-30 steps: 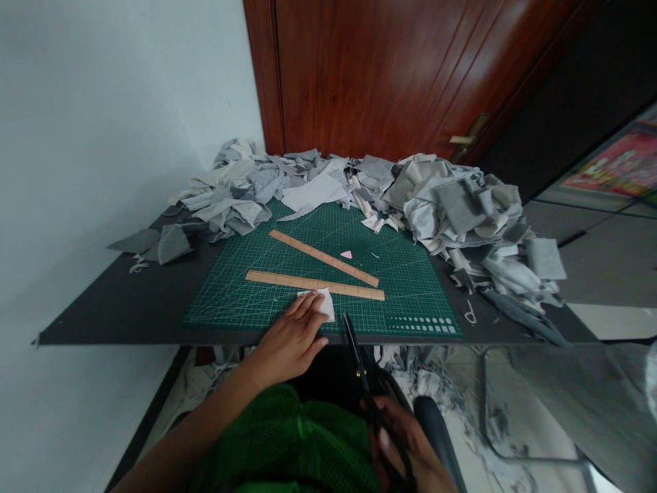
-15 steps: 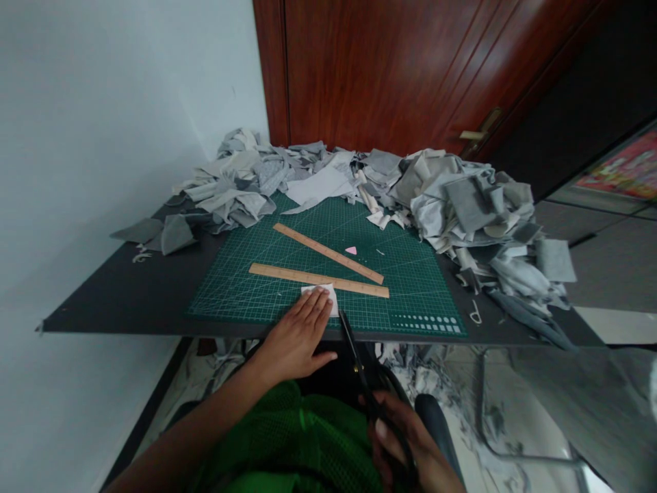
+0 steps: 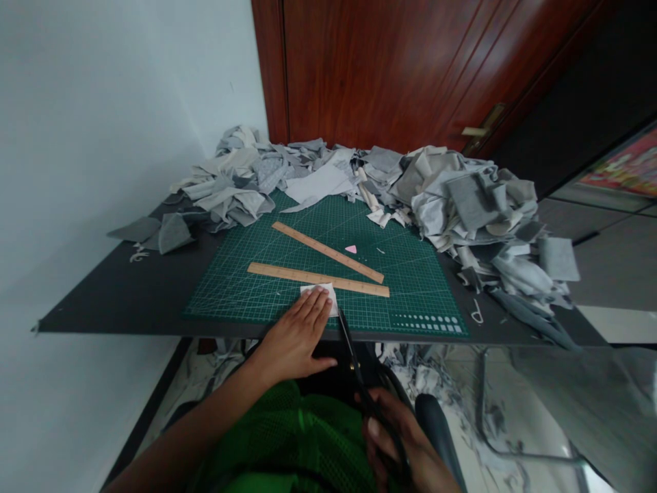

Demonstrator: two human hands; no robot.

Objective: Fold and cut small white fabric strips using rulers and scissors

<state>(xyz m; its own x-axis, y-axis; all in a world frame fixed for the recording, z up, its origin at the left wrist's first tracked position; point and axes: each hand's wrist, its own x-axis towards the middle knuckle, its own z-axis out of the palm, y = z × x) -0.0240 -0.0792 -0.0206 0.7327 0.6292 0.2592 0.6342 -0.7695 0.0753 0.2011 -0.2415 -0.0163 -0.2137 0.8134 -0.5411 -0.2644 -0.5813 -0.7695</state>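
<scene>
Fingers outstretched, my left hand (image 3: 302,334) lies flat on a small white piece of cloth (image 3: 332,301) at the front of the green cutting mat (image 3: 236,294). The palm covers much of the cloth. Below the table edge, my right hand (image 3: 393,435) is wrapped round the handles of black scissors (image 3: 350,350). Their blades look closed and point up at the cloth's lower right corner; whether the tip touches it I cannot tell. Just beyond the cloth lies a wooden ruler (image 3: 287,274), with a second wooden ruler (image 3: 328,252) slanting behind it.
Grey and white fabric scraps (image 3: 323,181) are heaped along the back, with a taller pile of scraps (image 3: 462,198) on the right. A small pink piece (image 3: 351,249) sits on the mat. Behind the dark table (image 3: 118,301) stands a wooden door (image 3: 359,75).
The scissors and my right hand have shifted slightly up and to the left, bringing the tip a little nearer the cloth. My left hand stays in place.
</scene>
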